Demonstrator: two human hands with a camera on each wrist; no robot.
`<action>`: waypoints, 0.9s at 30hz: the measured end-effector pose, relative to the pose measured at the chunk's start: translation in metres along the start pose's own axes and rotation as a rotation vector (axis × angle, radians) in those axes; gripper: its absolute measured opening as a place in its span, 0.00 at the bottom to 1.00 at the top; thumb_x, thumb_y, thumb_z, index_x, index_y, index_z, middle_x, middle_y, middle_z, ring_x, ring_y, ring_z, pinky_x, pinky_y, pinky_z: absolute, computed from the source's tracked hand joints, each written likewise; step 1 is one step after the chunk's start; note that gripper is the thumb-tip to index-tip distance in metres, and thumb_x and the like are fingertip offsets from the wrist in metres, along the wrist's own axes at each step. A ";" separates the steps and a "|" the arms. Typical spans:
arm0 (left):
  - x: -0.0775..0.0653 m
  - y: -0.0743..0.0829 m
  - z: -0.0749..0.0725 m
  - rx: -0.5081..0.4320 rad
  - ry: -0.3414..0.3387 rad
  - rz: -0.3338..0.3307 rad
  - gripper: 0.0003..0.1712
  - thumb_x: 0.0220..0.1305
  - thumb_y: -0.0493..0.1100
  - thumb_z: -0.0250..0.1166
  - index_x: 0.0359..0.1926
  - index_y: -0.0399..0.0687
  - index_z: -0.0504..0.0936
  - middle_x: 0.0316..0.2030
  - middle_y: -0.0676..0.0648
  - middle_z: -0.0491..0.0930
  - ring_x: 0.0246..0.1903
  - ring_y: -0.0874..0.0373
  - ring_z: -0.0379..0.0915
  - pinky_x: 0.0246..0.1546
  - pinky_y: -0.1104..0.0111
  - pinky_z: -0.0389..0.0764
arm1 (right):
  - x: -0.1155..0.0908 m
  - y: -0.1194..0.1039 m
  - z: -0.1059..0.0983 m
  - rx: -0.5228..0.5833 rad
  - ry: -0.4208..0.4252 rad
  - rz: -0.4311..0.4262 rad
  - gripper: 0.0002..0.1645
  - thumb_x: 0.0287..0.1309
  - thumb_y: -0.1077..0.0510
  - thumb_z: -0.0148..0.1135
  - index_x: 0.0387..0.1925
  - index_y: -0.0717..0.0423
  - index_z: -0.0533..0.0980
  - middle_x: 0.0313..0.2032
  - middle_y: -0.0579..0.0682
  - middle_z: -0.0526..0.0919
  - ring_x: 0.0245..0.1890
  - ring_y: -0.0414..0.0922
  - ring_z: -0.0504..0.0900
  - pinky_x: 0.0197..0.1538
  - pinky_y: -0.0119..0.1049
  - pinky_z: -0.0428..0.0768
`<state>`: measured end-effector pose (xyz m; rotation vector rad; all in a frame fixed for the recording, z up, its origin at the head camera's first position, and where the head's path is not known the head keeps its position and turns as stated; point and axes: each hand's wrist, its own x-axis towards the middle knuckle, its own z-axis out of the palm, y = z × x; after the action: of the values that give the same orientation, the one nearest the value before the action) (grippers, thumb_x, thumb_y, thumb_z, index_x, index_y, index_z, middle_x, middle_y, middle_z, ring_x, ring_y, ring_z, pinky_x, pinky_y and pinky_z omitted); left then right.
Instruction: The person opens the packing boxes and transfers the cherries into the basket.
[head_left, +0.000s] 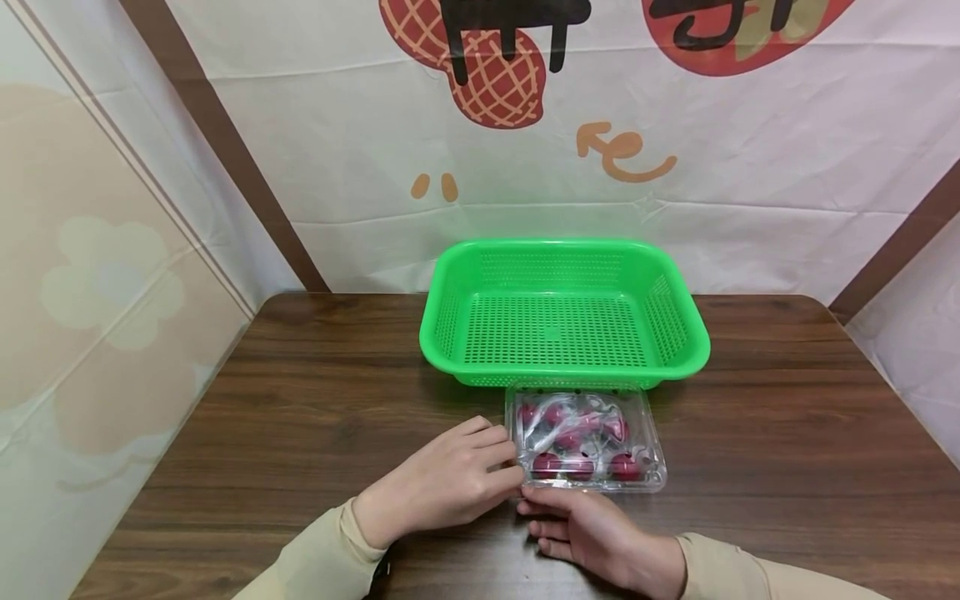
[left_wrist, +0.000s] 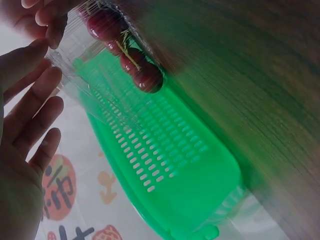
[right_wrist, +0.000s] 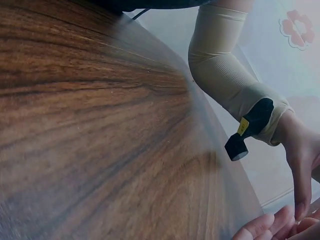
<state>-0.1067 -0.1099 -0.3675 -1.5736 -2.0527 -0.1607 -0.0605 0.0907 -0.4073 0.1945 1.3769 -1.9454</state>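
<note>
Probably early on. Can see a clear rectangular plastic box (head_left: 651,475) sitting on a brown wood-grain table (head_left: 322,400), with a bright-green perforated plastic basket (head_left: 555,372) directly beyond the box. Done, judging by the layout: getting both hands to the box's near-left corner. Not done yet, apparently: opening the box. Looks closed all round; can't tell whether any edge has come loose. Can spot round dark-red cherries (head_left: 625,467) only inside the box, so seemingly nothing taken out.

As for position: to find the box from the left hand (head_left: 450,479), go right, touching at the corner. From the right hand (head_left: 596,533), go just past the thumb, away from the body.

On the left, seeing fingers bent in and apparently pinching the box's corner, though hard to confirm at the fingertips. On the right, seeing a loosely spread hand, touching the box's near edge with the thumb but gripping nothing.
</note>
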 end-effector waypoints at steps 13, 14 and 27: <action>0.002 0.001 0.000 0.019 -0.014 0.001 0.08 0.55 0.42 0.59 0.20 0.51 0.76 0.29 0.53 0.73 0.35 0.57 0.67 0.41 0.66 0.71 | 0.000 0.001 0.003 -0.040 0.047 -0.040 0.19 0.53 0.49 0.60 0.43 0.56 0.78 0.34 0.44 0.81 0.29 0.36 0.75 0.38 0.32 0.78; 0.002 0.001 0.001 0.016 -0.011 0.003 0.07 0.55 0.41 0.58 0.21 0.50 0.77 0.32 0.53 0.75 0.38 0.56 0.68 0.43 0.65 0.72 | 0.000 0.001 0.002 -0.042 0.048 -0.041 0.18 0.53 0.49 0.60 0.43 0.56 0.78 0.33 0.43 0.81 0.29 0.36 0.75 0.37 0.32 0.78; 0.006 0.002 0.002 0.021 -0.040 0.078 0.12 0.62 0.39 0.52 0.28 0.47 0.81 0.46 0.47 0.82 0.50 0.56 0.74 0.55 0.64 0.72 | 0.000 0.000 0.000 -0.016 0.028 -0.020 0.12 0.53 0.51 0.61 0.36 0.53 0.79 0.32 0.43 0.81 0.28 0.36 0.76 0.38 0.32 0.79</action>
<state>-0.1071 -0.1031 -0.3667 -1.6535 -2.0130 -0.0790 -0.0608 0.0907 -0.4073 0.2018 1.4169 -1.9545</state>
